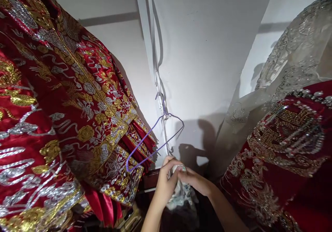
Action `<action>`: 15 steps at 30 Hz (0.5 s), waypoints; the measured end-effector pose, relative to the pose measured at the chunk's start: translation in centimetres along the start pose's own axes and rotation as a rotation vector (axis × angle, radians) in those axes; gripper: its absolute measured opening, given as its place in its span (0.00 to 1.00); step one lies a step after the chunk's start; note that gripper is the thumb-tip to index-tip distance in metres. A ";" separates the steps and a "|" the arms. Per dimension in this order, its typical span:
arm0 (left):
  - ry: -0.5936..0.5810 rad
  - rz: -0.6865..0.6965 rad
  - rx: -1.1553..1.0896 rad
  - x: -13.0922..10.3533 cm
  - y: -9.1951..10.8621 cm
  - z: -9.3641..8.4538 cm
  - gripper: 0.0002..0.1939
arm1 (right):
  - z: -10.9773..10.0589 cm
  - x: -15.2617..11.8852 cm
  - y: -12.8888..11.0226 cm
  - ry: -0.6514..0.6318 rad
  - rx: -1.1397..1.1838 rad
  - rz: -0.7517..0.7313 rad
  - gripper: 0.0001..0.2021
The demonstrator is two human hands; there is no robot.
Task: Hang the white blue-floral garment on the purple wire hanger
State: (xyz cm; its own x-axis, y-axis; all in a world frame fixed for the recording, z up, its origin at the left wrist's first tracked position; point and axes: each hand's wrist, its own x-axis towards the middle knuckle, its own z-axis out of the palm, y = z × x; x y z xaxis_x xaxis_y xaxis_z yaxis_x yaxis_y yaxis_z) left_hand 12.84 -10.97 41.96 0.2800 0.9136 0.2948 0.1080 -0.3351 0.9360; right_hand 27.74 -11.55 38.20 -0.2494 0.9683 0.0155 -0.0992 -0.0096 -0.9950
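Observation:
Low in the middle, a whitish patterned cloth point(180, 194) hangs in a bunch from both hands. My left hand point(167, 176) has its fingers closed around the top of the cloth at its left side. From the right, my right hand point(193, 180) pinches the same cloth near a small green spot. Above the hands, a purple wire hanger point(153, 135) hangs tilted with nothing on it. It hooks near a white cord that runs down the wall, not touching either hand.
Red garments with gold and silver embroidery point(85, 100) fill the left side. On the right hang a pale beaded dress point(295, 48) and a red beaded garment point(287, 149). A white wall point(207, 52) stands behind, with shadows. Dark clutter lies at the lower left.

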 end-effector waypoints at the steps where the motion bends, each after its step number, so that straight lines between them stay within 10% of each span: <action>1: -0.007 -0.022 -0.003 -0.1 -0.3 -0.2 0.12 | -0.3 -0.1 -0.2 -0.081 -0.034 0.019 0.17; 5: -0.237 -0.254 0.001 -1.9 -1.6 -2.1 0.21 | -1.8 0.0 -2.5 -0.186 -0.219 -0.117 0.04; 10: -0.517 -0.350 0.330 -5.9 -2.2 -4.9 0.14 | -4.1 2.1 -6.8 0.190 -0.295 -0.417 0.06; 15: -0.358 -0.272 0.500 -5.8 0.1 -9.7 0.05 | -5.1 7.1 -8.0 0.287 -0.458 -0.602 0.13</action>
State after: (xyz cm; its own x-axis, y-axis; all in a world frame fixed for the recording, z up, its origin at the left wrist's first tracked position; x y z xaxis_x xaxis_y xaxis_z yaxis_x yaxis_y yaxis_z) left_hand 2.02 -14.08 42.22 0.4701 0.8768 -0.1012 0.6242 -0.2492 0.7404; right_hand 31.67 -3.34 45.75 -0.0159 0.8016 0.5976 0.2826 0.5769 -0.7663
